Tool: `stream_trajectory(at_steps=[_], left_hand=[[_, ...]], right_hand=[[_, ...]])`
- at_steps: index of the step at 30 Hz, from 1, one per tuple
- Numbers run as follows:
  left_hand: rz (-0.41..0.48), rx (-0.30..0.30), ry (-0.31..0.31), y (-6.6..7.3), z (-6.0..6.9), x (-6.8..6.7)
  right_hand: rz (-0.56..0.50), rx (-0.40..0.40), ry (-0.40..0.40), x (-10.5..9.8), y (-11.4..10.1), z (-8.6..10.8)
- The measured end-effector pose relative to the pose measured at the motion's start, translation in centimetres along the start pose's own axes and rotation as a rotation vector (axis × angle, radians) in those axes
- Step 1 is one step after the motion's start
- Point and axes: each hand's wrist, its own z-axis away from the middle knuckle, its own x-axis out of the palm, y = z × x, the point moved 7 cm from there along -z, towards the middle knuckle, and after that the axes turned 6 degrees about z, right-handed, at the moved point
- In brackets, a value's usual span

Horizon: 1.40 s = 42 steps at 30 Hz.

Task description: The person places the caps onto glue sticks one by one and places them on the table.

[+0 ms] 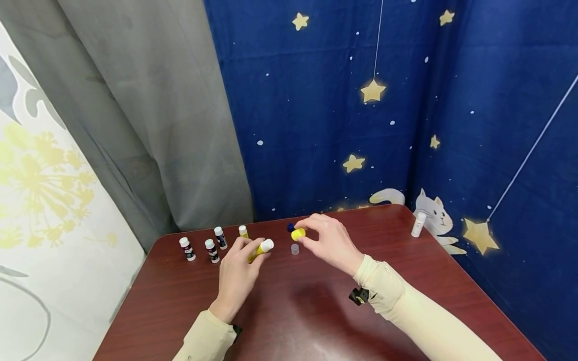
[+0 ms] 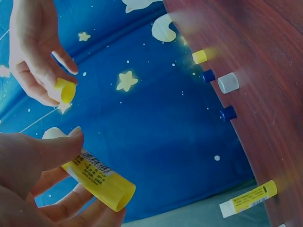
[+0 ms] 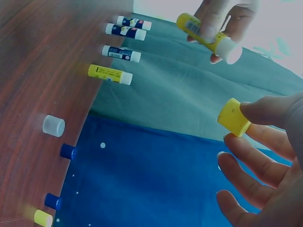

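Left hand [image 1: 237, 273] grips glue stick [image 2: 106, 183]; right hand [image 1: 329, 240] pinches yellow cap [image 3: 234, 117]. Slack pinch could drop the cap.

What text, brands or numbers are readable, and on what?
No words surely legible.
Yellow tube in left hand: barcode, small print too blurred.
Yellow cap in right hand: faint marks, unreadable.
Standing yellow tube: print too small.
Three navy tubes: labels too small.
White tube: marking too small.
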Motion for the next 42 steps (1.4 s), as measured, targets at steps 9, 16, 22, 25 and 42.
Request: stream_trajectory(at_steps=[9,16,22,25,42], left_hand=[[-0.015,-0.012,-0.016,0.0,0.2,0.6],[-0.039,0.014,-0.002,0.1,0.3,0.8],[-0.045,0.036,0.003,0.3,0.4,0.9],[-0.048,0.038,0.003,0.4,0.4,0.9],[-0.075,0.048,0.002,0.7,0.6,1.3]], right_hand=[[-0.021,-0.048,0.015,-0.1,-1.3,-0.6],[-0.040,-0.046,-0.001,0.3,-1.6,-0.7],[-0.036,-0.045,-0.020,0.7,-1.9,-0.8],[-0.046,-0.044,-0.021,0.9,-2.1,-0.8],[-0.043,-0.067,-0.047,1.9,-2.7,-0.3]])
